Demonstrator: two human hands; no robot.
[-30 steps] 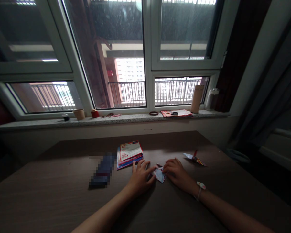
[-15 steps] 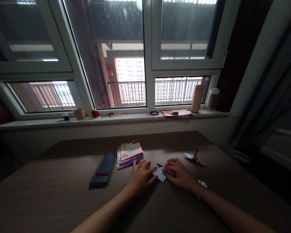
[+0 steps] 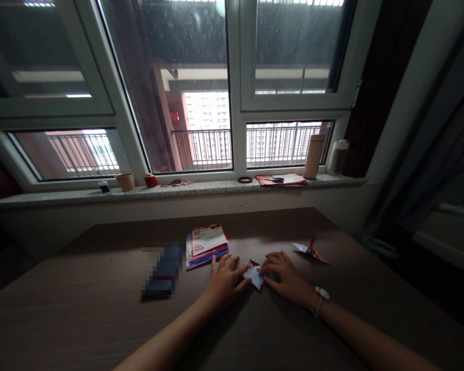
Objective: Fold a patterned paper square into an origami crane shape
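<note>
A small piece of folded paper (image 3: 256, 279), pale with dark and reddish printed parts, lies on the wooden table between my two hands. My left hand (image 3: 225, 282) holds its left side with thumb and index finger, the other fingers spread on the tabletop. From the right, my right hand (image 3: 284, 275) pinches the paper's other edge with bent fingers; the exact grip beneath the fingertips is hidden. A bracelet (image 3: 321, 293) circles my right wrist. Just beyond my left fingers sits a stack of printed paper sheets (image 3: 209, 241).
A folded paper crane (image 3: 311, 251) stands on the table (image 3: 81, 309) to the right. Left of the stack lies a dark, pixelated object (image 3: 164, 273). Along the windowsill are a paper cup (image 3: 126, 182), a red spool (image 3: 150, 180), scissors (image 3: 277, 180) on paper, and a tan bottle (image 3: 314, 157).
Both hands stay on the folded paper with almost no movement. The whole view has shifted very slightly.
</note>
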